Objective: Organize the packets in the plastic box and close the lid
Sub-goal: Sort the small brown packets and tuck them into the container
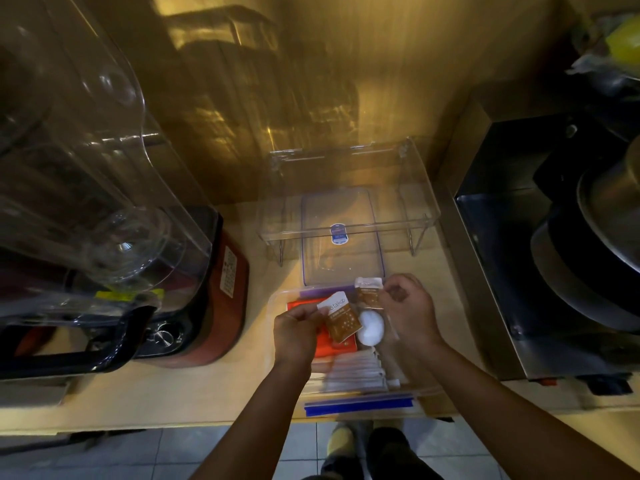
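A clear plastic box [277, 299] with blue clips stands open at the counter's front edge. Inside lie an orange packet [337, 346], a row of white stick packets [356, 374] and a white round pouch [370, 328]. My left hand [296, 332] holds a brown-and-white sachet [341, 318] above the box. My right hand [410, 311] pinches a second brown sachet [369, 292] over the box's far side. The clear lid [343, 237] with a blue rim lies flat just behind the box.
A blender with a red base [221, 292] and a clear jug stands close on the left. A clear acrylic shelf [346, 188] straddles the lid at the back. A black and steel appliance [554, 258] sits on the right. Floor tiles and my feet show below the counter edge.
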{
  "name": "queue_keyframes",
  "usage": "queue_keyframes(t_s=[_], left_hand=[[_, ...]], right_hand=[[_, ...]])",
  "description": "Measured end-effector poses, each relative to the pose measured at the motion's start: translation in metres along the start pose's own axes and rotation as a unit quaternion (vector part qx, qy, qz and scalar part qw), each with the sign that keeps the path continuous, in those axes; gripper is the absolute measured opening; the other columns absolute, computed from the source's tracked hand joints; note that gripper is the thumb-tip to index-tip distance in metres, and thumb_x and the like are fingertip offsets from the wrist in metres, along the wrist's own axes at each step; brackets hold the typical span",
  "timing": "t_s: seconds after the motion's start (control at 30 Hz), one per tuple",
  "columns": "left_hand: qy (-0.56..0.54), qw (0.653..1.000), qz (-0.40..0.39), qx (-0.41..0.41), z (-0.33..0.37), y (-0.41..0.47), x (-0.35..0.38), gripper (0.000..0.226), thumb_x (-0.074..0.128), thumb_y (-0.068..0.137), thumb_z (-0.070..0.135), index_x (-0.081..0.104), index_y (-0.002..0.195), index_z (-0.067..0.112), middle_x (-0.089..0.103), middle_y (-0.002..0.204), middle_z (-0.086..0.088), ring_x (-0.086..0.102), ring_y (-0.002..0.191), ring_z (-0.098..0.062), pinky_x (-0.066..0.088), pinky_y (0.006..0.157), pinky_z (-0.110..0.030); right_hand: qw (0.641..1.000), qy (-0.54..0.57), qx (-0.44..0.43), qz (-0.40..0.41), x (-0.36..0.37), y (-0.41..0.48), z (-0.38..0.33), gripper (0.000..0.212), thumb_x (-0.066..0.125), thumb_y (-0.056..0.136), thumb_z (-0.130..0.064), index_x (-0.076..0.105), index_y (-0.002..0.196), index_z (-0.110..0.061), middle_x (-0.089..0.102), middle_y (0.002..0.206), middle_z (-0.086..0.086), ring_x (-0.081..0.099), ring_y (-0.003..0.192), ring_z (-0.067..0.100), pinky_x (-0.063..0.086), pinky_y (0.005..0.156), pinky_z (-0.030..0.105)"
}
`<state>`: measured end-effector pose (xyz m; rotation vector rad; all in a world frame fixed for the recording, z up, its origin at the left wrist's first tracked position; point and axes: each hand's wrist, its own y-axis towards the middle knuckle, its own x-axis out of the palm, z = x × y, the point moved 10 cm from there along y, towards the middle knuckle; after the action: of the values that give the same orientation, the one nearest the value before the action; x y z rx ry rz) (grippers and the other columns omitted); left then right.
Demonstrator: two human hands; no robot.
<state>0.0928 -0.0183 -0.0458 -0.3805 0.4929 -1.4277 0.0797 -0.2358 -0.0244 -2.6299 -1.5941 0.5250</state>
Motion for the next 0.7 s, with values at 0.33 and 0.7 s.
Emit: queue_keyframes(t_s=[0.33, 0.7], left_hand=[[-0.024, 0.998, -0.049, -0.016, 0.007, -0.006, 0.029, 0.011, 0.063, 0.082, 0.003, 0.067, 0.073, 0.005, 0.068, 0.073, -0.012, 0.063, 0.070, -0.024, 0.054, 0.066, -0.034], [-0.003, 0.995, -0.099, -0.019, -0.001, -0.018, 0.045, 0.013, 0.061, 0.086, 0.013, 0.070, 0.078, 0.009, 0.071, 0.070, -0.006, 0.065, 0.066, -0.017, 0.055, 0.059, -0.024]], right_hand=[[0.987, 0.063, 0.086, -0.119, 0.008, -0.001, 0.009, 0.028, 0.060, 0.076, 0.011, 0.058, 0.059, -0.012, 0.057, 0.062, 0.001, 0.050, 0.057, 0.010, 0.043, 0.052, 0.014], [0.990, -0.007, 0.097, -0.103, 0.008, -0.007, 0.029, 0.025, 0.063, 0.077, 0.004, 0.055, 0.061, -0.014, 0.056, 0.062, 0.001, 0.053, 0.057, 0.011, 0.044, 0.048, 0.016]])
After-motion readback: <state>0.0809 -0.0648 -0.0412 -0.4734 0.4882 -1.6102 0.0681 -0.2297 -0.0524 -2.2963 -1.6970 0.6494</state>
